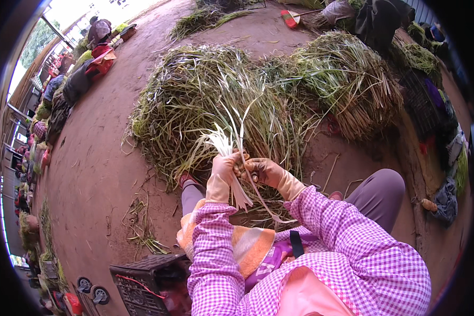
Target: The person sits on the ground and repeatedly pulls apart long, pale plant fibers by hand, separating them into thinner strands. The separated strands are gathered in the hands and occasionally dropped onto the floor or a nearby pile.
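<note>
My left hand point(221, 177), in a pale rubber glove, is closed around a bundle of whitish leafy stalks point(241, 193). The pale leaf tips fan out above the fist and the lower ends hang below it. Close against it, my right hand point(270, 173) wears a matching glove with darkened fingers. Its fingertips pinch a long, thin pale stalk point(256, 185), which forks at the top and trails down towards my lap. Just beyond both hands lies a large heap of long green and yellowish leafy stalks point(205, 91).
Another stalk heap point(339, 83) lies to the right. A dark plastic crate point(138, 286) stands by my left side, near small wheels point(100, 294). Loose leaves point(146, 229) litter the earth-coloured floor. A red dustpan-like tool point(290, 19) lies far ahead; a person point(99, 29) is at upper left.
</note>
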{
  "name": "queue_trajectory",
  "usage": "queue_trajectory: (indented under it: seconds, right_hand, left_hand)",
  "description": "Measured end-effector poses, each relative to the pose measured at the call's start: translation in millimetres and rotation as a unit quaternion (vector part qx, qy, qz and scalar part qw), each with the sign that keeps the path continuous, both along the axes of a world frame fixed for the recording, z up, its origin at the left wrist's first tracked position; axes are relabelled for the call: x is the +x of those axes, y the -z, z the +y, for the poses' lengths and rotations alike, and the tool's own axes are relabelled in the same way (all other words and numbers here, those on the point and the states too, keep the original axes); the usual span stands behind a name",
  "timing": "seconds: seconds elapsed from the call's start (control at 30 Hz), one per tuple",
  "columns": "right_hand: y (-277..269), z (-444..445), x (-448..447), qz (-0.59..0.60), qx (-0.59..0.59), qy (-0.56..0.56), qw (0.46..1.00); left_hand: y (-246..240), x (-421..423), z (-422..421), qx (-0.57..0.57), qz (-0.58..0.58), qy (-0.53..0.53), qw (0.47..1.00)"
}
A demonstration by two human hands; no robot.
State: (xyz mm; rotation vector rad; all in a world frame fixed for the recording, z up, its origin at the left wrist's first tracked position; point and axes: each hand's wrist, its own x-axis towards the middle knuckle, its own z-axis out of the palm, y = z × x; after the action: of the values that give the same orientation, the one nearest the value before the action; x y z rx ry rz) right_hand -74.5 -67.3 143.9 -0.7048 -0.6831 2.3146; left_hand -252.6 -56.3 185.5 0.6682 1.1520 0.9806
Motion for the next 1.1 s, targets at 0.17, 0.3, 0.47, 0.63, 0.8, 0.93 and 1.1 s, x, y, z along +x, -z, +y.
queue_trajectory:
  seconds: [0.17,0.3,0.47,0.63,0.8,0.93,1.1]
  right_hand:
    - [9.3,-1.8,-1.9,-0.11,0.049,0.048,0.992]
    - [32.1,-33.5,-14.4,-0.011,-0.07,0.168,0.983]
    - [87.2,-89.5,26.4,-0.379,-0.004,-0.023,0.925]
    - [88.6,-58.4,64.0,-0.381,-0.068,0.039,0.921]
    - [51.4,-6.9,11.8,0.016,-0.089,-0.046,0.995]
    - [63.8,-33.8,-10.2,-0.294,0.032,-0.046,0.954]
    - [121.0,-88.1,69.4,-0.732,0.248,-0.336,0.539]
  left_hand:
    - [6.7,2.7,-17.7,-0.042,-0.01,-0.034,0.998]
    - [10.5,5.7,-22.4,-0.037,0.072,-0.032,0.996]
    - [9.1,6.3,-18.4,-0.022,0.058,-0.021,0.998]
    - [6.8,6.7,-21.0,-0.029,0.03,0.0,0.999]
    - [3.4,10.0,-18.1,-0.018,-0.004,0.027,0.999]
    - [-1.1,7.5,-19.0,0.001,0.017,-0.029,0.999]
    - [-2.1,8.5,-21.5,-0.001,0.001,-0.021,1.0]
